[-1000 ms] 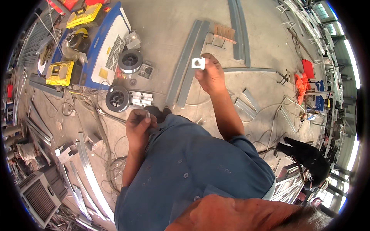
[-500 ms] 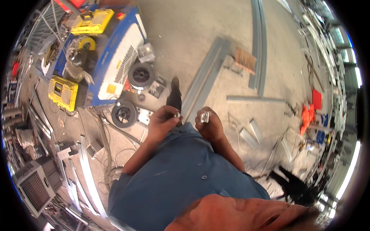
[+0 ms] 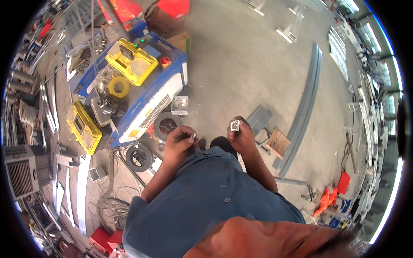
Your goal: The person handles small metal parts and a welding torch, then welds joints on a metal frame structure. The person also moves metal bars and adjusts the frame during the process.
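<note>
No legible txt, nos. or signs

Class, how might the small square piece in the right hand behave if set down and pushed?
The small square piece is probably stiff, given its silvery, metallic look. It seems light, since the right hand alone holds it. Its squared outline suggests sliding rather than rolling.

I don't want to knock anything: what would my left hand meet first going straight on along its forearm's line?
The way ahead of the left hand looks free as far as the picture shows, passing above the floor; the hand's height is hard to judge.
</note>
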{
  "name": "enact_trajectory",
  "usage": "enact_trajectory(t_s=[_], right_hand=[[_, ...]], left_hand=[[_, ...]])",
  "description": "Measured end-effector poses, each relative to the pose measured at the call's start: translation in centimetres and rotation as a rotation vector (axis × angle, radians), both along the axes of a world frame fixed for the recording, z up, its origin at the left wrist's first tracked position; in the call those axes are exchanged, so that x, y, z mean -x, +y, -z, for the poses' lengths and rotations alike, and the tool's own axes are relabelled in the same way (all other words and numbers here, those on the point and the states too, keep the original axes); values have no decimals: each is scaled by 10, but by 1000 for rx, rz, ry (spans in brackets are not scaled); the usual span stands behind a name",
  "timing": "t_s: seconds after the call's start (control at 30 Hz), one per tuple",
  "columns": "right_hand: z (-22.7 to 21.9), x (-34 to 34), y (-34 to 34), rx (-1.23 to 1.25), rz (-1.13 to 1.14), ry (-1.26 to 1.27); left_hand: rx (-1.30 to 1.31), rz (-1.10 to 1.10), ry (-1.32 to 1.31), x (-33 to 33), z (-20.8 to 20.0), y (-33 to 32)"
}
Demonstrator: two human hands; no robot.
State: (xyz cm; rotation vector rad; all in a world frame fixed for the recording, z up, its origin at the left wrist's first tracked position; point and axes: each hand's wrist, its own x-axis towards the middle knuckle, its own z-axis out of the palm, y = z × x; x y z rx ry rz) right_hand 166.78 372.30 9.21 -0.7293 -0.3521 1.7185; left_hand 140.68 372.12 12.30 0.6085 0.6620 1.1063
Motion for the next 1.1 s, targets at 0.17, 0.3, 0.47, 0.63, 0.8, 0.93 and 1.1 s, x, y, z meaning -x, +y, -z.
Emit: enact_trajectory(t_s=[0.17,0.3,0.47,0.63,0.8,0.93,1.1], right_hand=[[4,16,135,103,-226,-70],[30,38,239,99,-456,33],[54,57,364,129,-735,115],[40,64,461,175,-854,-5],[52,73,530,230,-958,-37],[63,95,546,268,-1009,-35],[62,114,533,248,-1011,14]], left_hand=[[17,-366,70,13,6,35],[65,-660,91,17,35,65],[22,-966,-79,9,46,150],[-21,-1145,-442,14,36,221],[85,-1269,-230,58,55,279],[650,-1051,1476,108,43,386],[744,-568,1870,147,66,441]])
